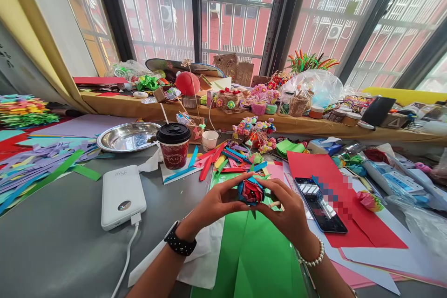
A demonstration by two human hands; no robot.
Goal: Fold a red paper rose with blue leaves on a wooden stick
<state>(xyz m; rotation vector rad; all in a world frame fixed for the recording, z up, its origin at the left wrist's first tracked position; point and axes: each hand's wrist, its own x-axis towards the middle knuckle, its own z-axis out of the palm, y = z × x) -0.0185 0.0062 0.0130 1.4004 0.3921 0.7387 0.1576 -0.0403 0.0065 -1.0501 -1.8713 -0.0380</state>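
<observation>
Between my two hands is a paper flower (252,192) with dark red inner petals and blue outer ones. My left hand (225,198) curls around its left side, fingers at the top edge and thumb below. My right hand (284,202) grips the right side in the same way, and a pale stick shows by its fingers. Below the flower lies green paper (258,251) on the table. Just behind it are loose strips of red, blue and yellow paper (223,160).
Left of my hands are a white power bank (123,198) with a cable, a lidded cup (173,149) and a metal plate (129,138). A phone (321,207) rests on red paper (370,228) at right. Craft flowers (254,130) stand behind, below a crowded windowsill (146,106).
</observation>
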